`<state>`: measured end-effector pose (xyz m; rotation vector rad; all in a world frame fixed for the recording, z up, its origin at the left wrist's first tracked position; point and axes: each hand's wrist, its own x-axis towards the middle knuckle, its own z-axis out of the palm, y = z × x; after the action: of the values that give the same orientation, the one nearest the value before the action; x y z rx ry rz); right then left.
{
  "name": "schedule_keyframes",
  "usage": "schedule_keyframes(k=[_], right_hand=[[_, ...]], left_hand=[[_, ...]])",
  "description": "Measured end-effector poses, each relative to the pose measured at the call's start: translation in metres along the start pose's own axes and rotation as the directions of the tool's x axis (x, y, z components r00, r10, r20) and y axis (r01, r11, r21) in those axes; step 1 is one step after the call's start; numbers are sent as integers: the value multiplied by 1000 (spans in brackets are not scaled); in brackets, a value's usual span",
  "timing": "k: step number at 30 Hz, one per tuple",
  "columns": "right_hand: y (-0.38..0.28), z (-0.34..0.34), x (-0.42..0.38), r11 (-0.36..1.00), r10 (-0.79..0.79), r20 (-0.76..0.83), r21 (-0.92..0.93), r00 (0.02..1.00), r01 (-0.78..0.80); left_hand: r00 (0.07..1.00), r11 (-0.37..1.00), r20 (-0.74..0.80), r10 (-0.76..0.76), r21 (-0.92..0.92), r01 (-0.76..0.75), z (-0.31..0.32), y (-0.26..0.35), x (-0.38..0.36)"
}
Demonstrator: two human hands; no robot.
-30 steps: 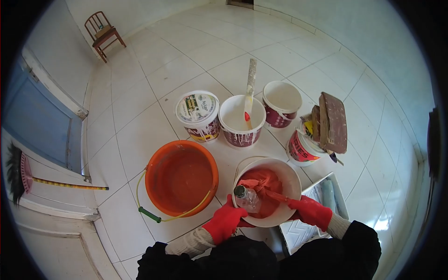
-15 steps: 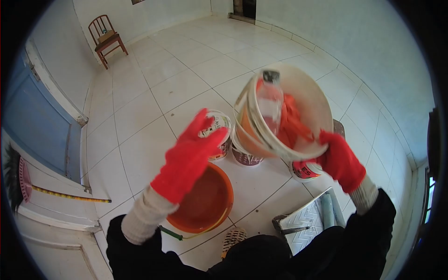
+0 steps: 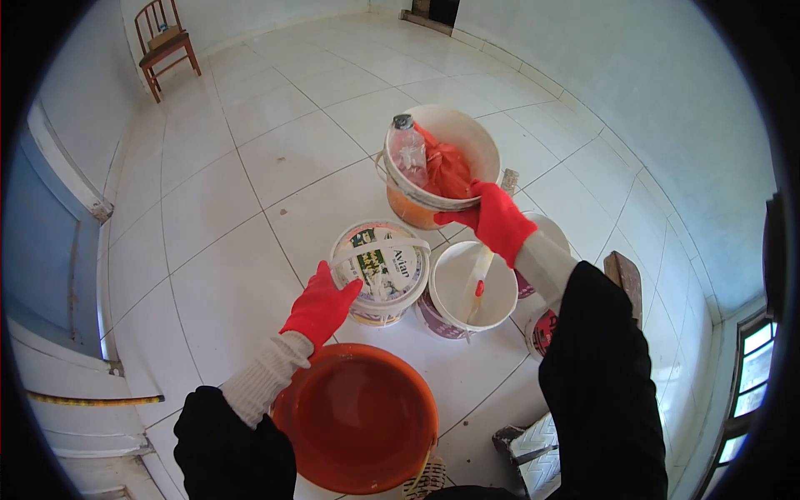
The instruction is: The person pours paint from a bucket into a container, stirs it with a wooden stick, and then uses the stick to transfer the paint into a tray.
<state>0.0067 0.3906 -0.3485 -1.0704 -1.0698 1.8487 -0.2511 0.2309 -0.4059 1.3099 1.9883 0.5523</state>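
Observation:
My right hand, in a red glove, grips the near rim of a white bucket. Inside that bucket are a clear plastic bottle with a dark cap and an orange-red cloth or bag. My left hand, also red-gloved, has its fingers apart beside the lidded white Avian tub; whether it touches the tub is unclear. Right of the tub stands an open white bucket with a brush-like tool in it. An orange basin lies below my left hand.
A paint tray is at the lower right, partly behind my sleeve. More tubs and a wooden stool or board stand at right. A chair is at the far left. A striped stick is at the left.
The white bucket with the bottle has moved forward and left, away from me, and now sits upright behind the tubs. My left hand has lowered beside the Avian tub. The view has shifted.

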Motion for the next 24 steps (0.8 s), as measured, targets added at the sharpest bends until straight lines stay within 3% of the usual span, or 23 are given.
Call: schedule_keyframes(k=[2,3,5,7,9,10,11,12,14,15,16,17,18,19,20,21,22,23,24], right_hand=[[28,-13,26,948,-90,17,-305,996,91],[36,-15,31,949,-86,13,-302,996,86],[49,-14,39,993,89,-134,-64,987,-99],[67,-19,55,997,67,-174,45,982,-60],[80,-30,70,989,55,-220,149,974,-22],[84,-40,73,979,-65,-106,-199,992,42],[84,-49,76,845,-139,50,-515,989,145],[76,-41,68,844,-138,49,-517,989,143],[66,-23,56,507,-188,41,-852,981,132],[88,-35,78,518,-188,41,-845,981,135],[125,-58,117,847,-200,58,-492,978,202],[147,-72,135,975,-217,65,-26,974,219],[131,-56,117,976,-215,60,-20,975,216],[96,-23,83,888,-236,-13,-408,972,210],[74,-7,59,666,-284,-76,-733,956,140],[84,-12,55,283,-530,19,-939,848,198],[86,-23,47,286,-539,3,-940,842,186],[68,-15,24,784,-375,-170,-582,911,215],[52,-8,1,989,-149,-203,-10,968,151]], left_hand=[[1000,1000,11,-4,-8,4,3,-11,9],[998,997,58,-8,-80,13,5,-22,18],[994,989,106,-12,-148,27,6,-28,29],[963,889,259,-66,-423,175,1,-22,31],[966,844,252,-65,-502,188,7,-28,36],[967,791,248,-64,-578,200,12,-29,36],[964,788,257,-63,-580,207,15,-27,36],[964,788,253,-76,-577,214,14,-24,34],[967,797,236,-96,-564,217,11,-21,34],[970,795,215,-113,-566,218,11,-20,33],[972,792,197,-128,-570,220,12,-19,31],[971,795,199,-133,-563,225,11,-17,30],[969,794,214,-124,-563,227,9,-15,30],[966,795,232,-112,-563,227,8,-12,30],[966,801,238,-103,-555,223,9,-12,30],[967,793,231,-107,-567,223,10,-13,30],[968,784,226,-108,-579,223,10,-13,30],[969,777,228,-90,-592,212,9,-12,28],[970,781,232,-75,-591,202,10,-11,25]])
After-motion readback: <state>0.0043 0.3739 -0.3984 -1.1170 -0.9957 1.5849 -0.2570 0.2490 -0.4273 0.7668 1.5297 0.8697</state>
